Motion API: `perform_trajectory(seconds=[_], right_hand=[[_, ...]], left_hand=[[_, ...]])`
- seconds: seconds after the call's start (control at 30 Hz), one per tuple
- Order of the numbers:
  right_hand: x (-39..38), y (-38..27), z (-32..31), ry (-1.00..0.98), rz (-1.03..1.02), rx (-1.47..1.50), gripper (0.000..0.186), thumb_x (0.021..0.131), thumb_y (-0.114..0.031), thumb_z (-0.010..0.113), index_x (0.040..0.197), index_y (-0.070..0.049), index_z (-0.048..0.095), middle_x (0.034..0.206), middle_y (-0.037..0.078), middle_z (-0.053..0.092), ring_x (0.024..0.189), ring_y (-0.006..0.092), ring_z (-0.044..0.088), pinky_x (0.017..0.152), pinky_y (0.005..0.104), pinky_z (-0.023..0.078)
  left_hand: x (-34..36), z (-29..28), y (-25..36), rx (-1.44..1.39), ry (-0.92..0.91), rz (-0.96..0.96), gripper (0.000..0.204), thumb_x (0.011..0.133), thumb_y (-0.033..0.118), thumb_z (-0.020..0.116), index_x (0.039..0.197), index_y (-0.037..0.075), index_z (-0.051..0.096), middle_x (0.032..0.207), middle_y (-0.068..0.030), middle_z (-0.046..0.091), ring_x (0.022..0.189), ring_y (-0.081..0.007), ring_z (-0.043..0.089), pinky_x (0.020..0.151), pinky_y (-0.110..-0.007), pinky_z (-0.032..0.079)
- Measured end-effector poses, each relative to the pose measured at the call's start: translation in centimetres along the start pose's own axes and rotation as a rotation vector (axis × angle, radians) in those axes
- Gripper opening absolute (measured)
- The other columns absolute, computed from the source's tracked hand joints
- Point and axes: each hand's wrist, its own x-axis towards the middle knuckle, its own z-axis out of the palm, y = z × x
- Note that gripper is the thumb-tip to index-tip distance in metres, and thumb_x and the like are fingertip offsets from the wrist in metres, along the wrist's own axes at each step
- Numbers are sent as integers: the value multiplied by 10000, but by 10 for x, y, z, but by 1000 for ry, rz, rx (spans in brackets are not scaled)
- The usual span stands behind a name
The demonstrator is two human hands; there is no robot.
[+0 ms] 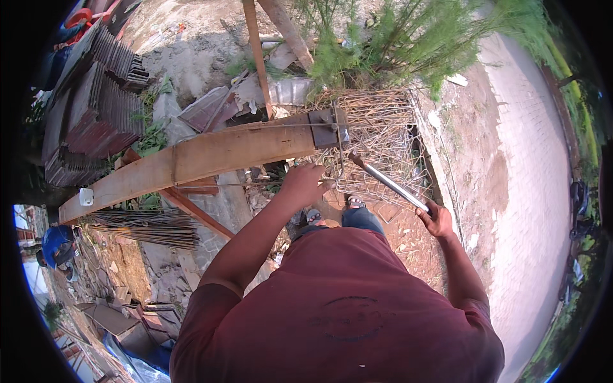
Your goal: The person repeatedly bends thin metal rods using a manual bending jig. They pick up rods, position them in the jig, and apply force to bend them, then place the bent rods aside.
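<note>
My left hand (302,186) is closed around a thin steel rod (252,184), which is bent at corners and lies partly across the wooden plank (236,148). One bent part of the rod turns up beside the dark metal plate (324,129) at the plank's right end. In my right hand (437,220) is the lower end of a silvery metal pipe (393,184), its fingers wrapped round it. The pipe slants up to the left, and its rusty, notched tip comes close to the bent rod. Whether they touch I cannot tell.
Bent steel rods (380,127) lie heaped beyond the plank. Stacked roof tiles (96,108) stand at left, above a bundle of straight rods (147,228). A wooden brace (198,214) slants under the plank. A feathery green bush (408,41) overhangs the far side. Another person (57,246) crouches far left.
</note>
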Motion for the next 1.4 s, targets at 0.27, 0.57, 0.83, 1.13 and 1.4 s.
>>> perform_trajectory(seconds=[0.27,0.57,0.83,1.13,1.4], right_hand=[[24,11,-14,-11,-163,-132,538,817,-598,541,798,-60,570,601,182,560,613,393,581,556,458,440],[58,9,-42,20,-329,-174,518,825,-587,536,826,-71,583,588,184,544,602,395,571,552,459,441],[18,-7,-16,-54,-127,-212,547,849,-604,478,851,-67,580,647,210,584,679,418,598,593,481,462],[9,-10,-4,0,-94,-168,610,819,-673,452,849,-84,612,663,184,605,703,405,608,615,475,472],[31,18,11,38,-132,-91,548,794,-579,583,768,-32,561,609,184,555,611,376,576,552,436,430]], left_hand=[[19,28,5,-55,-76,-15,343,873,390,540,822,65,635,781,-143,631,791,-348,609,706,-458,471],[12,17,19,11,-21,-47,365,876,397,531,765,61,620,744,-133,628,733,-340,615,656,-459,473],[12,35,18,37,39,-123,378,880,435,522,802,80,626,759,-141,646,760,-334,639,686,-460,493],[11,26,20,61,13,-148,379,887,433,513,793,80,618,773,-143,649,771,-331,639,680,-459,490],[1,31,10,46,202,30,311,836,364,586,871,61,648,834,-123,634,814,-315,615,720,-436,477]])
